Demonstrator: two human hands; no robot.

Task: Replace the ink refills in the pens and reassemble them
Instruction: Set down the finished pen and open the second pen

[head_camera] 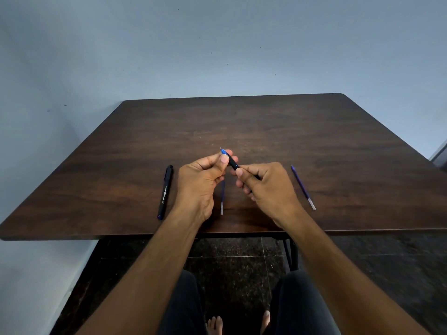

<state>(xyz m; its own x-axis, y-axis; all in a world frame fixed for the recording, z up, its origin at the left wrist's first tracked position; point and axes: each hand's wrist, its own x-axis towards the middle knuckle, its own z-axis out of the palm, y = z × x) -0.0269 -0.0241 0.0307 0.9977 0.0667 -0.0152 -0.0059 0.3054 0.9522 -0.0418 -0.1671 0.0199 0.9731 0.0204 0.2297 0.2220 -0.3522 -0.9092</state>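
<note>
Both hands hold one pen [232, 163] over table [314, 141] near edge: left hand [202, 176] pinches tip, right hand [263, 183] grips barrel.

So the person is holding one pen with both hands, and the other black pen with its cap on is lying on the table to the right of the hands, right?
Not quite. The capped black pen lies on the table to the left of the hands, not the right, as the head view shows. The rest holds: the left hand and right hand both hold one pen.
</note>
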